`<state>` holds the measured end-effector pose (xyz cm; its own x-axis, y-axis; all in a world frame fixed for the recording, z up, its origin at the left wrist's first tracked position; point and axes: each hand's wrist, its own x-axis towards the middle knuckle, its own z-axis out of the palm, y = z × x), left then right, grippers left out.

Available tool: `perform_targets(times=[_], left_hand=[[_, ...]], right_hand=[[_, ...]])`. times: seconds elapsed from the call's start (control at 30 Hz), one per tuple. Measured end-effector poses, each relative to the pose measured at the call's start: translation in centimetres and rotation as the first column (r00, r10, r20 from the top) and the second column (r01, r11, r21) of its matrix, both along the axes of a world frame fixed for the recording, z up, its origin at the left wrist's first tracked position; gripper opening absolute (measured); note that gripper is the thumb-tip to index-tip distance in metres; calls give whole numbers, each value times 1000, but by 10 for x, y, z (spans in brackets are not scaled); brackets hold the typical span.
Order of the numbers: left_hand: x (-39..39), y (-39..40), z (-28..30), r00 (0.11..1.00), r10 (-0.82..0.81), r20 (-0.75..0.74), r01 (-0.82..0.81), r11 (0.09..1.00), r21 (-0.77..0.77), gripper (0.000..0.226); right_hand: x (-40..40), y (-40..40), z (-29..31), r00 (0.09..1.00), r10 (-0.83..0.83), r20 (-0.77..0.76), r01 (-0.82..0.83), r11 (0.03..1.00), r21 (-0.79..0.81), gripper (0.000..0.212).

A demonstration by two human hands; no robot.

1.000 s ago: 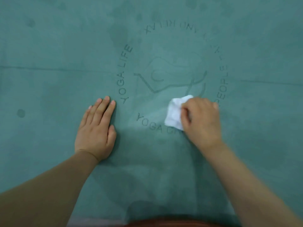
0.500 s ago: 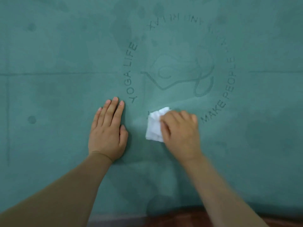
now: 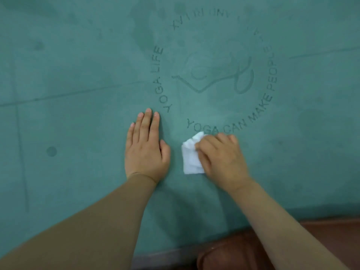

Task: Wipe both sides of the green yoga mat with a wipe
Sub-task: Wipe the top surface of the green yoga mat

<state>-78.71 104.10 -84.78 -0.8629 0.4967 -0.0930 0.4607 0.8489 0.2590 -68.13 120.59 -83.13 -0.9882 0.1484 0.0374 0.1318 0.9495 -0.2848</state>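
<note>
green yoga mat (image 3: 78, 172) flat on floor, limp, likely grippy; lift by near edge | wipe (image 3: 191, 156) soft, light, crumpled in right hand (image 3: 222, 160) grip, fingers curled | left hand (image 3: 146, 151) flat, bracing mat

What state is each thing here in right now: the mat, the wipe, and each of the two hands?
green yoga mat: unrolled, lying flat, printed side up.
wipe: crumpled, pressed on the mat.
left hand: flat on the mat, fingers straight.
right hand: fingers curled, gripping the wipe.
</note>
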Motion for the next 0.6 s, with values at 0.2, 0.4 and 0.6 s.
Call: perform_targets(times=[0.2, 0.4, 0.6], left_hand=[[2, -3, -3, 1000, -5, -23, 6, 1000, 29, 69], [3, -4, -1, 1000, 6, -14, -5, 997, 78, 67], [24, -36, 3, 991, -132, 6, 131, 990, 56, 64]], right_hand=[[62, 114, -5, 464, -884, -61, 886, 462, 37, 24], [19, 13, -8, 940, -331, -77, 323, 941, -105, 4], [9, 34, 7, 992, -110, 59, 97, 977, 191, 14]])
